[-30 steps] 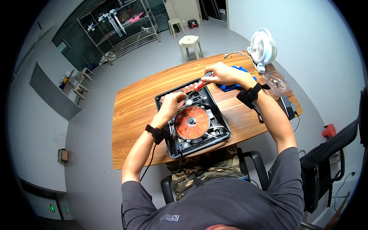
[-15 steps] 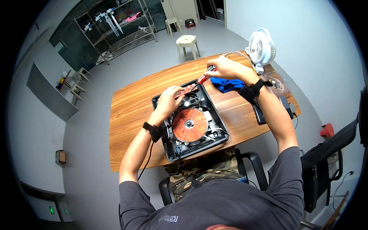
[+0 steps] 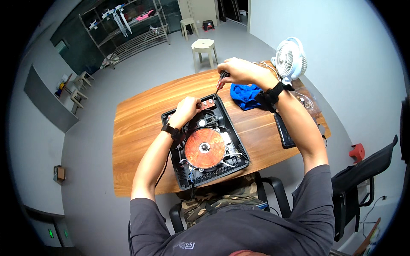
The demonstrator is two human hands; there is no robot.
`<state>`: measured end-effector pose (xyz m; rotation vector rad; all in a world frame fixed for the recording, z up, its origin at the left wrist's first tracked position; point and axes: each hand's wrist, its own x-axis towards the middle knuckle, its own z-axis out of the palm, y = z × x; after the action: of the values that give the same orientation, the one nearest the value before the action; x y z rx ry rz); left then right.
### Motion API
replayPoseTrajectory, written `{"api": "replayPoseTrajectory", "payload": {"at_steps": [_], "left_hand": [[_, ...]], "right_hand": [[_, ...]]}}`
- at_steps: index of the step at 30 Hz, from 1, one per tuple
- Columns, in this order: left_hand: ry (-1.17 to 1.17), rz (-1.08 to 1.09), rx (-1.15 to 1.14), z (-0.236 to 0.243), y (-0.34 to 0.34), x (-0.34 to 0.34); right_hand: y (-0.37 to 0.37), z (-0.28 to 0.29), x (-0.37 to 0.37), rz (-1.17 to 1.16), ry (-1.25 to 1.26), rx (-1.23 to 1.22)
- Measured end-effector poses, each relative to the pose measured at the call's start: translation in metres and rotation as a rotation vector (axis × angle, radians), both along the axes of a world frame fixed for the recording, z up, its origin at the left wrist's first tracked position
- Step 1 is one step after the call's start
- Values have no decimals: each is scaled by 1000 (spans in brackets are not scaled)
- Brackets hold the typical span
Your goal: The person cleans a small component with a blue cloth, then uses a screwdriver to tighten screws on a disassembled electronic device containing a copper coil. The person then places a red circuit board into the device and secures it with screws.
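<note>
An opened induction cooker (image 3: pixel 243 161) rests on the table with its round copper coil (image 3: pixel 206 148) and wiring exposed. My left hand (image 3: pixel 186 112) lies over its far end, fingers curled at a narrow red circuit board (image 3: pixel 208 103) and partly hiding it. My right hand (image 3: pixel 235 70) is closed round the red-and-black handle of a screwdriver (image 3: pixel 220 83). The screwdriver stands nearly upright, its tip down at the cooker's far right corner beside the board; exact contact is too small to tell.
Right of the cooker on the wooden table (image 3: pixel 145 128) are a blue cloth (image 3: pixel 244 96), a black phone-like slab (image 3: pixel 283 132) and a white fan (image 3: pixel 290 59). Black chair (image 3: pixel 358 175) at right; a stool (image 3: pixel 203 48) beyond the table; metal rack (image 3: pixel 132 38) farther back.
My right hand has moved left, bringing the screwdriver from a slant to nearly upright at the cooker's far right corner. My left hand stays at the board, its fingers more curled. The view has shifted slightly.
</note>
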<state>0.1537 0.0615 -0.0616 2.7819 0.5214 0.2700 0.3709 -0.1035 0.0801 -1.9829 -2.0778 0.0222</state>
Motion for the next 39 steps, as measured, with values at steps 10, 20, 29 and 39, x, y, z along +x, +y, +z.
{"api": "replayPoseTrajectory", "payload": {"at_steps": [10,20,29,39], "left_hand": [[88,0,98,6,-5,3],[170,6,100,11,-1,13],[167,7,109,11,0,15],[138,8,114,7,0,13]], "right_hand": [[26,-9,1,57,9,-46],[39,-7,1,77,17,-91],[43,-10,-1,58,5,-121],[52,-15,-4,55,1,-135]]}}
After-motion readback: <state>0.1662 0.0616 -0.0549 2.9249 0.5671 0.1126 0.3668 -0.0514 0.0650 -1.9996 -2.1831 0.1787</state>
